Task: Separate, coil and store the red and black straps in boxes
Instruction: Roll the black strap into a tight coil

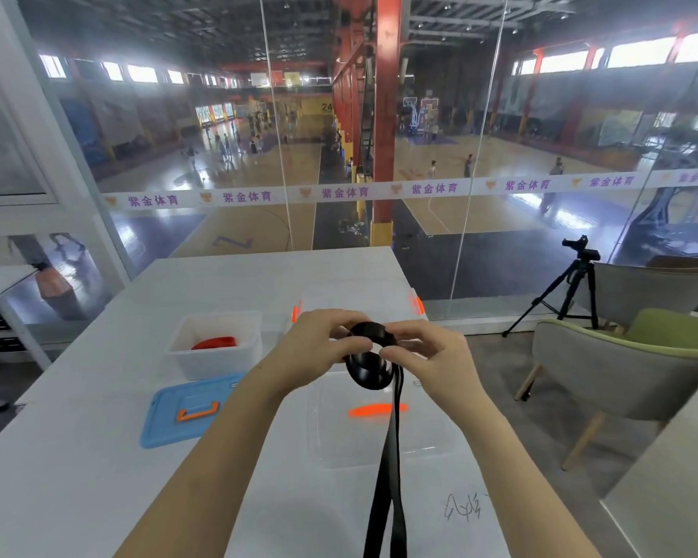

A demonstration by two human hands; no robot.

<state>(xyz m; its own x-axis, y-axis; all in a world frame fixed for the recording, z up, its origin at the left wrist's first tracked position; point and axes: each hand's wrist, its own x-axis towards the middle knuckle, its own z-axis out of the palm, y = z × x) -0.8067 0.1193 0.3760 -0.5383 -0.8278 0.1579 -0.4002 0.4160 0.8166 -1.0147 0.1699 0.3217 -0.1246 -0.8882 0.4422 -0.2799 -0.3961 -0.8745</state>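
Note:
Above the table's middle, my left hand [319, 348] and my right hand [428, 352] both grip a black strap [369, 366] that is partly wound into a coil between them. Its loose tail hangs down to the bottom edge of the view. A coiled red strap [214, 342] lies inside a small white box [214, 362] at the left. Behind my hands stands a clear box [379, 300] with orange clips.
A blue lid [186, 412] with an orange handle lies on the white table [77, 457] in front of the white box. A clear lid [379, 420] with an orange handle lies under my hands. Right of the table are a green-grey chair [621, 368] and a tripod with camera [573, 287]. A glass wall stands beyond.

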